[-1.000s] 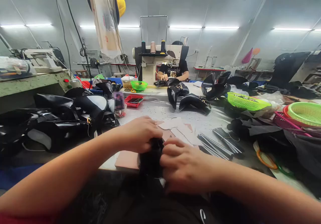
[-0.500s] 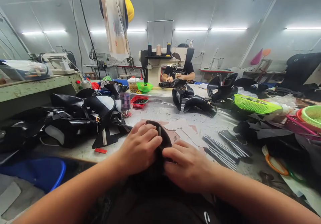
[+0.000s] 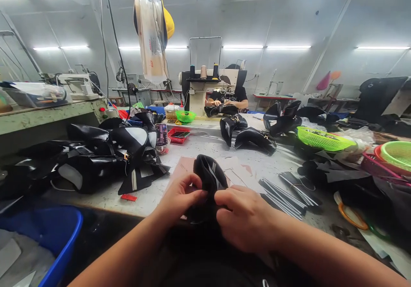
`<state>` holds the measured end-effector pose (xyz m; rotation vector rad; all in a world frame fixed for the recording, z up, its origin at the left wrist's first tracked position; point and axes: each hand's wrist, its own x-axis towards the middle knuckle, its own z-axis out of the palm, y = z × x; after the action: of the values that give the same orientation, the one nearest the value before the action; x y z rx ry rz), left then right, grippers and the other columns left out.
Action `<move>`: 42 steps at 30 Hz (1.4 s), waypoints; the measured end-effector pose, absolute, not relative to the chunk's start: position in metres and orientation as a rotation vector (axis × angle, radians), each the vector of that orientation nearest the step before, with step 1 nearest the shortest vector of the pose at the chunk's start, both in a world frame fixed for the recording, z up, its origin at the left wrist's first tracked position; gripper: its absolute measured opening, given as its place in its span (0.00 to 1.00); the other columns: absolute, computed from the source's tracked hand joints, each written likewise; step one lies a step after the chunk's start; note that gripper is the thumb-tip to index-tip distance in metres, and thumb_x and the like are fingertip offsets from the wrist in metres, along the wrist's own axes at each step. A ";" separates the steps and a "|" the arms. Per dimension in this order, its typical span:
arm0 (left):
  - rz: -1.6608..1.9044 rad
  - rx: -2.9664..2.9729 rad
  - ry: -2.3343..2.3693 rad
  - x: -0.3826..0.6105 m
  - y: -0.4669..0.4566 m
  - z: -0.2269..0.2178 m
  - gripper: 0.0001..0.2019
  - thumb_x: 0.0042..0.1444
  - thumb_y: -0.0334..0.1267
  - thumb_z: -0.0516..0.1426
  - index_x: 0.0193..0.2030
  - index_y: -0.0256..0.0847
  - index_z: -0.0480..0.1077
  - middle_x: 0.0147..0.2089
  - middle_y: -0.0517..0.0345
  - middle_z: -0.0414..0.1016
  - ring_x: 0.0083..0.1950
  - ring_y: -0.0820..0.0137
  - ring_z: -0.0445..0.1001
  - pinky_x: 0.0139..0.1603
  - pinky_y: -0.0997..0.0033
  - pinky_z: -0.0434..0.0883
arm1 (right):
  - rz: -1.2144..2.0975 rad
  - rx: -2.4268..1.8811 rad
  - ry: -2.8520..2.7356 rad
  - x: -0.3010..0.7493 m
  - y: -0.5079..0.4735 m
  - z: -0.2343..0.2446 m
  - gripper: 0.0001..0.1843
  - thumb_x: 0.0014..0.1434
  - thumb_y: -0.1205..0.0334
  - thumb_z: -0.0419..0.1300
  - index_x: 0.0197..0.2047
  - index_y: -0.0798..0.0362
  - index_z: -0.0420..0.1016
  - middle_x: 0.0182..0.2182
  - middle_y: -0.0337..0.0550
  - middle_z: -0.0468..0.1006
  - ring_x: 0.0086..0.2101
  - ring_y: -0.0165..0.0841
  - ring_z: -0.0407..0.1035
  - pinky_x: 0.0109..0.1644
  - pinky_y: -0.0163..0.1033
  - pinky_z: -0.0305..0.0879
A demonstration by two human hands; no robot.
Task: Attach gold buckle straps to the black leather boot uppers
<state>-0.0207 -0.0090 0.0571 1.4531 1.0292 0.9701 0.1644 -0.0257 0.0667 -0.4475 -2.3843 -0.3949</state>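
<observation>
A glossy black boot upper [image 3: 210, 176] stands curled at the near edge of the speckled worktable [image 3: 199, 145]. My left hand [image 3: 181, 197] pinches its left side, fingers closed on the leather. My right hand [image 3: 247, 218] grips the right side, fingers folded over the material. Both hands meet in front of me, just above a pink cutting pad [image 3: 183, 167] and pale paper patterns [image 3: 237, 169].
Black leather pieces [image 3: 93, 154] pile up on the left. Finished black boots [image 3: 250, 135] stand mid-table. Black strips [image 3: 282, 190], green baskets [image 3: 321, 137] and orange scissors [image 3: 351, 214] lie on the right. A blue bin [image 3: 48, 231] is lower left. A person sews at a machine [image 3: 205, 85] opposite.
The black upper has risen higher between my hands and now curls up in view. My left hand has slid from over its top to its side.
</observation>
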 end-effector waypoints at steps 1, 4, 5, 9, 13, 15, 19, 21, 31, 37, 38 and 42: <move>1.001 1.456 1.025 -0.020 -0.009 0.057 0.12 0.44 0.41 0.59 0.27 0.39 0.59 0.26 0.64 0.67 0.25 0.76 0.64 0.25 0.77 0.62 | -0.408 -0.459 -2.392 0.166 -0.026 0.067 0.08 0.45 0.72 0.49 0.20 0.52 0.64 0.36 0.42 0.72 0.23 0.28 0.58 0.27 0.37 0.56; 1.063 1.559 1.053 -0.018 -0.009 0.059 0.12 0.45 0.39 0.59 0.24 0.39 0.57 0.32 0.61 0.70 0.27 0.78 0.64 0.27 0.76 0.63 | -0.436 -0.475 -2.419 0.171 -0.025 0.067 0.07 0.45 0.71 0.49 0.22 0.53 0.66 0.42 0.47 0.71 0.25 0.29 0.61 0.28 0.37 0.60; 1.061 1.585 1.068 -0.018 -0.009 0.059 0.12 0.45 0.38 0.58 0.23 0.39 0.57 0.31 0.62 0.69 0.27 0.77 0.63 0.27 0.76 0.63 | -0.435 -0.487 -2.417 0.172 -0.025 0.066 0.07 0.46 0.71 0.49 0.23 0.54 0.66 0.41 0.48 0.71 0.25 0.30 0.62 0.29 0.37 0.61; 1.087 1.506 1.040 -0.020 -0.010 0.061 0.11 0.44 0.38 0.59 0.27 0.40 0.59 0.25 0.66 0.67 0.27 0.75 0.66 0.29 0.75 0.65 | -0.414 -0.577 -2.370 0.176 -0.025 0.065 0.08 0.49 0.71 0.49 0.25 0.54 0.67 0.39 0.49 0.72 0.25 0.31 0.64 0.29 0.37 0.64; 1.073 1.565 1.030 -0.023 -0.012 0.065 0.09 0.45 0.39 0.59 0.33 0.38 0.69 0.28 0.60 0.72 0.32 0.70 0.70 0.34 0.71 0.69 | -0.359 -0.672 -2.343 0.179 -0.025 0.068 0.08 0.50 0.71 0.50 0.25 0.55 0.67 0.37 0.49 0.72 0.23 0.30 0.64 0.27 0.36 0.62; 1.089 1.627 1.057 -0.024 -0.014 0.069 0.08 0.46 0.40 0.59 0.29 0.37 0.72 0.32 0.56 0.75 0.31 0.70 0.70 0.34 0.71 0.70 | -0.279 -0.698 -2.382 0.179 -0.024 0.071 0.07 0.50 0.71 0.51 0.25 0.55 0.67 0.33 0.46 0.72 0.22 0.28 0.63 0.25 0.35 0.59; 1.059 1.599 1.013 -0.027 -0.015 0.078 0.12 0.47 0.43 0.59 0.35 0.38 0.75 0.37 0.53 0.77 0.30 0.70 0.73 0.32 0.69 0.72 | -0.114 -0.737 -2.464 0.182 -0.022 0.081 0.05 0.50 0.71 0.52 0.26 0.54 0.66 0.31 0.42 0.72 0.23 0.28 0.63 0.25 0.33 0.57; 1.062 1.625 1.007 -0.030 -0.014 0.081 0.13 0.48 0.44 0.58 0.36 0.37 0.75 0.31 0.55 0.77 0.31 0.69 0.74 0.35 0.68 0.72 | -0.061 -0.822 -2.494 0.183 -0.021 0.086 0.04 0.52 0.71 0.54 0.27 0.54 0.66 0.32 0.43 0.72 0.25 0.29 0.65 0.28 0.33 0.57; 1.075 1.896 1.253 -0.026 -0.011 0.084 0.14 0.40 0.40 0.63 0.35 0.38 0.72 0.34 0.56 0.75 0.37 0.65 0.73 0.42 0.65 0.71 | 0.114 -1.046 -2.314 0.178 -0.001 0.085 0.10 0.49 0.66 0.65 0.25 0.54 0.66 0.25 0.37 0.71 0.25 0.29 0.64 0.29 0.33 0.56; 1.111 1.634 1.090 -0.027 0.000 0.081 0.11 0.41 0.37 0.63 0.32 0.37 0.73 0.31 0.59 0.75 0.34 0.68 0.73 0.38 0.69 0.70 | 0.153 -1.168 -2.361 0.176 0.005 0.091 0.09 0.53 0.66 0.63 0.28 0.54 0.64 0.23 0.37 0.70 0.25 0.30 0.63 0.28 0.33 0.54; 1.107 1.608 1.085 -0.028 0.001 0.080 0.11 0.40 0.37 0.64 0.33 0.37 0.73 0.31 0.59 0.75 0.34 0.68 0.73 0.38 0.69 0.70 | 0.145 -1.173 -2.380 0.176 0.006 0.093 0.09 0.54 0.65 0.62 0.28 0.54 0.64 0.24 0.37 0.70 0.26 0.30 0.62 0.29 0.33 0.53; 1.116 1.555 1.085 -0.029 0.003 0.077 0.11 0.39 0.37 0.64 0.32 0.37 0.74 0.29 0.59 0.75 0.34 0.67 0.73 0.38 0.68 0.70 | 0.134 -1.213 -2.378 0.173 0.009 0.092 0.10 0.55 0.66 0.61 0.27 0.54 0.62 0.23 0.37 0.68 0.25 0.30 0.61 0.28 0.33 0.52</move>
<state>-0.0289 0.0032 0.0775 1.5548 1.0847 1.1156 0.1735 0.0089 0.0918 -1.2130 -2.3778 0.1339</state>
